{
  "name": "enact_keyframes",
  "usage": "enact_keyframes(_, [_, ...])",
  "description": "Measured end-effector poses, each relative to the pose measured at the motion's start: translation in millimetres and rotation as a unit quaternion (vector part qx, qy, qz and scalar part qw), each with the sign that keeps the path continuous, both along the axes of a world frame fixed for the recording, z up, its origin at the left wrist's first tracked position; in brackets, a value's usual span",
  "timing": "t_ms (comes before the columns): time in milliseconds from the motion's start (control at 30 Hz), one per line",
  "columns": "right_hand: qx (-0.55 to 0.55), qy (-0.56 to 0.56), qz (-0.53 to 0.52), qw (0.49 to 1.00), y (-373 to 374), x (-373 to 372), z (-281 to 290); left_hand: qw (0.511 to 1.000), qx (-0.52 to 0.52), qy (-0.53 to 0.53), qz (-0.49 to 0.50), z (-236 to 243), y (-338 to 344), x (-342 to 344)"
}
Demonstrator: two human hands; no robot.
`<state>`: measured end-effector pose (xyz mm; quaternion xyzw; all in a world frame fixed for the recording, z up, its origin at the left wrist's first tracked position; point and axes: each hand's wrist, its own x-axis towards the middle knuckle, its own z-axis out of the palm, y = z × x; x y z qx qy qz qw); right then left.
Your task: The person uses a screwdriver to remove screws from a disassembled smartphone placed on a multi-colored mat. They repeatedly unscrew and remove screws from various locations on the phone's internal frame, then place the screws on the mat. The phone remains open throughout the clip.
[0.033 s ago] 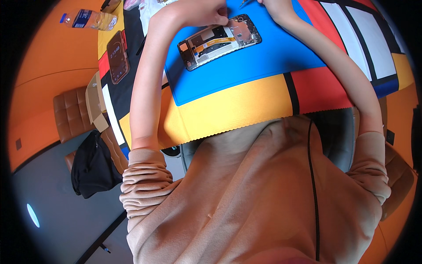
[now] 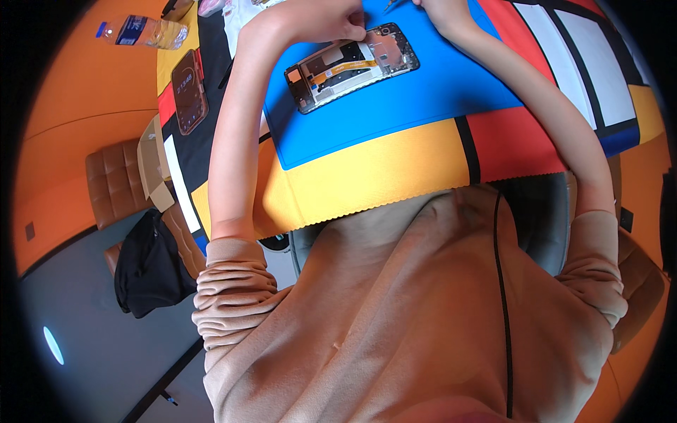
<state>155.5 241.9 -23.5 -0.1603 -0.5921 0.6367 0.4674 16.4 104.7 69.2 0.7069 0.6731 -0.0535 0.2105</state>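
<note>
Beyond the tablecloth's yellow panel (image 2: 381, 166), a blue mat (image 2: 437, 92) bears an opened phone (image 2: 395, 53), lying flat with its orange ribbon cable (image 2: 345, 68) exposed. At the phone's far edge the left hand (image 2: 321, 20) curls, its grip unclear; farther right, the cropped right hand (image 2: 446, 14) is near a thin pointed tool (image 2: 389, 5), whether clamped on it I cannot tell.

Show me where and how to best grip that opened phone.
Probably by the rim's short ends, from left and right: the opened phone lies flat, insides and orange ribbon cable facing up, with the left hand near its far edge.
</note>
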Motion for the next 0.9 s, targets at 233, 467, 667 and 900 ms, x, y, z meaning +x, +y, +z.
enact_keyframes(233, [-0.023,0.001,-0.004,1.000,14,-3,-13,0.998,-0.037,-0.060,0.009,12,3,-3])
enact_keyframes(467, [-0.140,0.000,-0.037,0.989,29,-7,-22,0.980,0.166,-0.104,0.044,-20,18,-28])
enact_keyframes(667, [-0.138,0.015,-0.045,0.989,23,-10,-22,0.958,0.241,-0.092,0.126,-40,26,-31])
enact_keyframes(900, [-0.129,0.001,-0.069,0.989,23,-12,-23,0.930,0.325,-0.127,0.116,-51,28,-13])
